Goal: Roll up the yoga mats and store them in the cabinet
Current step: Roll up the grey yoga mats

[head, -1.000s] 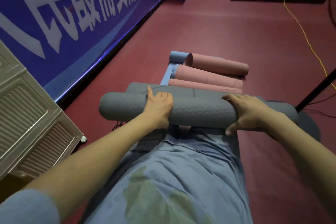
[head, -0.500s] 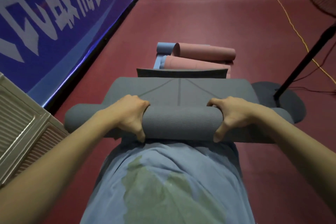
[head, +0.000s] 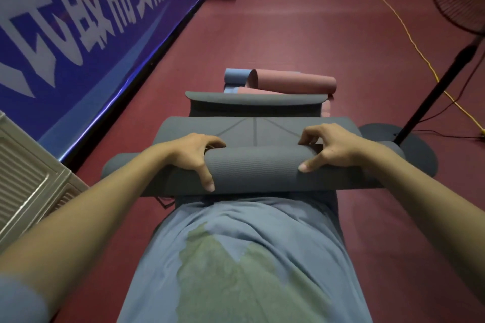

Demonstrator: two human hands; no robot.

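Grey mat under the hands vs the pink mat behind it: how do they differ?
The grey mat is only partly rolled, its far end still flat and curling up; the pink mat is a finished roll. The grey mat is gripped by the left hand and right hand; the pink mat lies untouched. Both lie crosswise on the red floor.

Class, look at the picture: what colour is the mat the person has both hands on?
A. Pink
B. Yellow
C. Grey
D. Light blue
C: the left hand and right hand both curl over the grey mat, while the pink mat lies rolled on the floor beyond.
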